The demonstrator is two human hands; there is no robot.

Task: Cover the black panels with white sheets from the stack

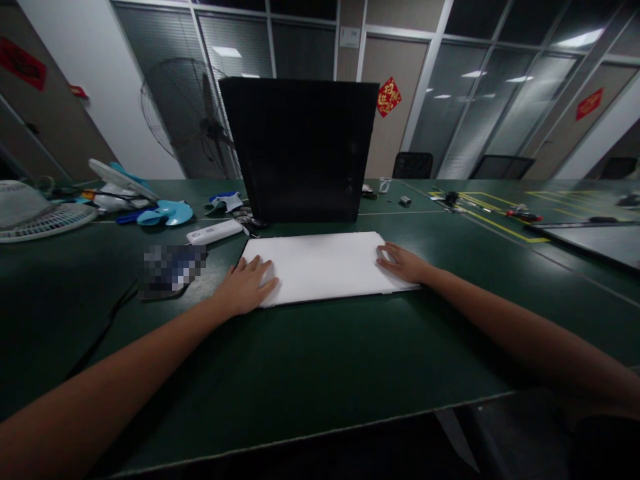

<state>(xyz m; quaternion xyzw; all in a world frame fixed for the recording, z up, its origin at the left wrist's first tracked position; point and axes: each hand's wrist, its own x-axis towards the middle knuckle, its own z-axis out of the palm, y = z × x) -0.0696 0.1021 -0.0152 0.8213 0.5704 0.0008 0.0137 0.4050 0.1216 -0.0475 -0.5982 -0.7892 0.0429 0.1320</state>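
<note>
- White flat panel [325, 267] lies flat on the green table [320, 373], mid-view, just in front of the person at 12 o'clock.
- L hand [243, 288]: palm down on the panel's near-left corner, at its 8 o'clock. Fingers spread and apart, resting on top, nothing clamped.
- R hand [404, 263]: palm down on the panel's right edge, at its 3 o'clock. Fingers loosely apart and flat, no grasp.
- Black upright board [300, 150] stands just behind the panel at 12 o'clock, near its far edge; can't tell if they touch.
- White bar-shaped device [215, 231] lies at the panel's 10 o'clock, near its far-left corner.
- Blurred-out patch [173, 267] sits at 9 o'clock, just beside the L hand, w/ a dark cable [107, 320] running towards the near-left.
- Blue fan blade [167, 213] and white fan grille [35, 217] lie further out, approx 10 o'clock.
- Red-handled tool [523, 215] lies among yellow tape lines [500, 227] at approx 2 o'clock, well apart from the R hand.
</note>
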